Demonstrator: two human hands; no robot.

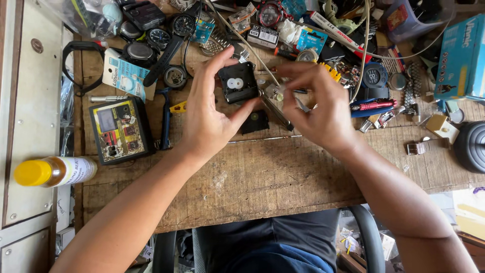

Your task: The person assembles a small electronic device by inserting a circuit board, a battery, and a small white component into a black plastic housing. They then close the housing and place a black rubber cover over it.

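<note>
Head view of a cluttered wooden desk (262, 177). The left hand (209, 114) lifts a small black square clock movement (238, 82) above the middle of the desk, thumb at its lower right edge and fingers curled over its top left corner; the open face, showing two white gears, is turned up toward the camera. The right hand (316, 108) is bunched, thumb and forefinger pressed together on a tiny pale part (279, 91), too small to identify, with a thin metal tool (302, 104) apparently tucked among the fingers. The pinched part lies just to the right of the movement, level with its lower right corner and slightly apart from it; the right hand is thus the nearer to the part, the left the sole support of the movement. A black cover piece (255, 121) rests on the desk directly below the movement. Toward the left edge stand a yellow-faced tester box (121, 130) and a yellow-capped bottle (53, 171) lying on its side; wristwatches (159, 38) crowd the far edge.
</note>
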